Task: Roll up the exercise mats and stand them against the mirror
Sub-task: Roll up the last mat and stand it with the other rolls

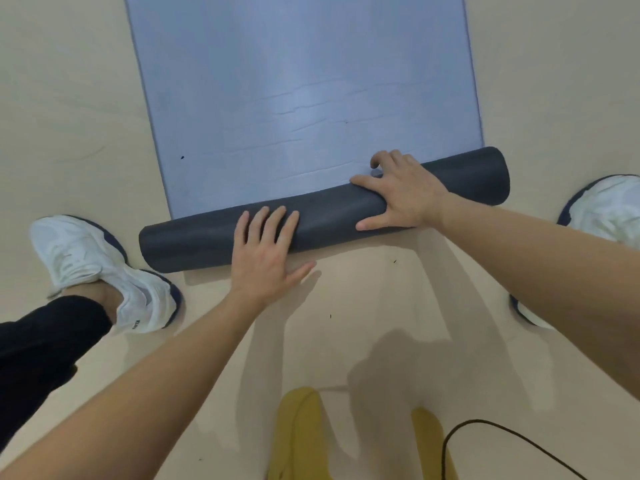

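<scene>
Head — mat roll [194, 244] crosswise (right farther)

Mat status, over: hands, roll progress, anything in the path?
Left hand flat on the roll, right hand gripping it. Mat barely rolled, mostly flat on floor. Nothing on the flat part; left shoe close by roll's end.

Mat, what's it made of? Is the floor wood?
The mat looks like soft foam or rubber with a matte finish: it creases and curls into a thick roll. The floor is smooth and pale with faint grain swirls, maybe wood or wood-look vinyl; I cannot tell which.
</scene>
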`<state>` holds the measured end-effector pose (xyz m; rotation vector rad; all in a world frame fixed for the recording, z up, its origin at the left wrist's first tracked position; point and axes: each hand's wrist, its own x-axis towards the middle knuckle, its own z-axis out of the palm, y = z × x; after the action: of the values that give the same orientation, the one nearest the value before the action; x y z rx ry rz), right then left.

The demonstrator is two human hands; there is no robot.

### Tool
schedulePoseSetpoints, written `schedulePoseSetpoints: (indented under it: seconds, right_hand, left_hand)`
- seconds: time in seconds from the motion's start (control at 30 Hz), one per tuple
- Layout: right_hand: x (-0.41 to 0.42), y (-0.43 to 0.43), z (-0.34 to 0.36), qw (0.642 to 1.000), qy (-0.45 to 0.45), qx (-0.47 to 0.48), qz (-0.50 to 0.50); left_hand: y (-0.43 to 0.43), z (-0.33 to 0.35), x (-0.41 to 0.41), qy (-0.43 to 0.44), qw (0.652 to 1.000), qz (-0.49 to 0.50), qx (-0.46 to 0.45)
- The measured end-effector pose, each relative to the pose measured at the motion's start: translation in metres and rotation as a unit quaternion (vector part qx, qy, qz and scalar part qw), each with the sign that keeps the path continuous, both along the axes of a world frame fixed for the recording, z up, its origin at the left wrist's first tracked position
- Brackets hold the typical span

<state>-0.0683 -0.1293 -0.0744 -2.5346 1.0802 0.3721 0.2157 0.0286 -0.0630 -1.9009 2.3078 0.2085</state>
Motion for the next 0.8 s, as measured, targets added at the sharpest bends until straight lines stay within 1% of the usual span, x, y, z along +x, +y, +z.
schedulePoseSetpoints:
  seconds: [0.07, 0.13, 0.2, 0.27, 0.33, 0.37, 0.47, 0.5, 0.57, 0.6, 0.63, 0.67, 0.7, 0.77, 0.8]
  right_hand:
    - [0.002, -0.004, 0.003, 1.0, 0.017, 0.015, 0.001]
    - [0.002, -0.005, 0.008, 0.999, 0.033, 0.002, 0.002]
    - [0.0, 0.001, 0.012, 0.999, 0.023, -0.045, -0.015]
    - [-0.003, 0.016, 0.015, 0.993, -0.029, -0.108, -0.041]
    - [-0.005, 0.034, 0.014, 0.981, -0.075, -0.174, -0.038]
    - [-0.004, 0.042, 0.014, 0.981, -0.064, -0.184, -0.028]
    - [0.001, 0.04, 0.015, 0.988, 0.049, -0.143, -0.031]
    - [0.004, 0.032, 0.016, 0.988, 0.063, -0.137, -0.041]
    - [0.009, 0.012, 0.018, 0.989, 0.059, -0.125, -0.051]
    - [0.011, 0.001, 0.019, 0.99, 0.053, -0.121, -0.048]
    - [0.013, -0.008, 0.02, 0.991, 0.051, -0.118, -0.042]
    - [0.015, -0.016, 0.022, 0.991, 0.051, -0.115, -0.038]
    - [0.016, -0.023, 0.023, 0.992, 0.049, -0.111, -0.038]
    - [0.019, -0.036, 0.028, 0.994, 0.042, -0.09, -0.044]
    - [0.021, -0.044, 0.03, 0.996, 0.04, -0.073, -0.046]
  left_hand:
    - [-0.009, -0.005, -0.001, -0.003, 1.0, 0.016, 0.005]
    - [-0.021, -0.01, 0.002, 0.015, 0.999, 0.004, -0.029]
    - [-0.031, -0.015, 0.008, 0.037, 0.998, -0.009, -0.055]
    - [-0.041, -0.013, 0.014, 0.057, 0.997, -0.004, -0.056]
    - [-0.057, -0.005, 0.021, 0.072, 0.997, 0.015, -0.027]
    - [-0.067, 0.0, 0.024, 0.078, 0.997, 0.025, -0.005]
    - [-0.102, 0.014, 0.031, 0.09, 0.992, 0.032, 0.083]
    - [-0.113, 0.018, 0.032, 0.104, 0.987, 0.039, 0.117]
    - [-0.131, 0.026, 0.035, 0.145, 0.971, 0.07, 0.179]
    - [-0.137, 0.028, 0.036, 0.159, 0.965, 0.084, 0.19]
    - [-0.142, 0.03, 0.037, 0.156, 0.968, 0.086, 0.179]
    - [-0.144, 0.03, 0.037, 0.137, 0.979, 0.07, 0.131]
    - [-0.143, 0.029, 0.036, 0.115, 0.99, 0.05, 0.06]
    - [-0.134, 0.028, 0.032, 0.093, 0.993, 0.013, -0.068]
    - [-0.128, 0.028, 0.028, 0.09, 0.991, 0.0, -0.097]
